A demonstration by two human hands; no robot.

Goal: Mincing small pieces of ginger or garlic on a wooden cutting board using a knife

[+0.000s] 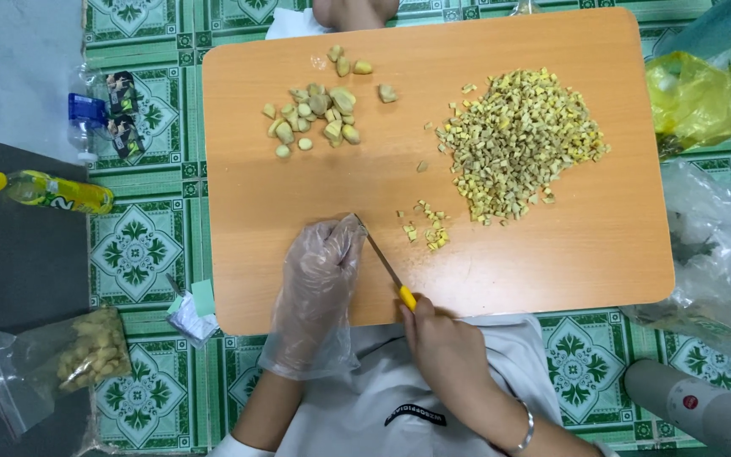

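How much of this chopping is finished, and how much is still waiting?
Most looks done: a big heap of diced bits lies on the board. In hand: the gloved left hand steadies a piece while the right hand works the knife. Left: the whole chunks.

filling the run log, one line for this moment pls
left hand gloved, on cutting board | right hand holds knife | diced pile

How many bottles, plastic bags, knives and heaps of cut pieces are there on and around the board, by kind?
Bottles: 2 (yellow bottle, clear bottle)
Plastic bags: 3 (zip bag, yellow bag, clear bag)
Knives: 1 (knife in the right hand; gloved left hand beside it)
Heaps on the board: 3 (chunks, big diced heap, small diced heap)
Total: 9
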